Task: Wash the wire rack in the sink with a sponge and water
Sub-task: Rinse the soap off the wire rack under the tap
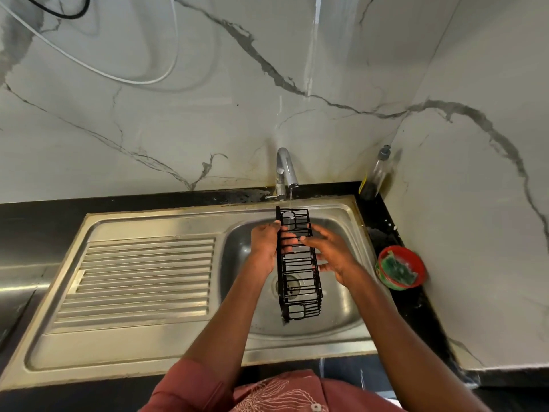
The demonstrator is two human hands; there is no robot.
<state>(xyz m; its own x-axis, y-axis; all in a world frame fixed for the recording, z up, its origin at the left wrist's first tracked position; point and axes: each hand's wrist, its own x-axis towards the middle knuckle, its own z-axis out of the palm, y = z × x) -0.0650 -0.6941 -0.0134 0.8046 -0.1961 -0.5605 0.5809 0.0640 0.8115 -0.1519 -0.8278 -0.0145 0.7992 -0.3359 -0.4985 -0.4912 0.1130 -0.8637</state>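
Note:
A long black wire rack hangs over the steel sink bowl, its far end under a thin stream from the tap. My left hand grips the rack's left side near the top, thumb on the rim and fingers curled behind the wires. My right hand lies against the rack's right side with fingers spread and fairly straight, touching the wires. A green sponge sits in a red bowl on the counter to the right; neither hand holds it.
The ribbed draining board fills the left half of the sink unit. A clear pump bottle stands in the back right corner by the marble wall. Black counter runs along the sink's right and back edges.

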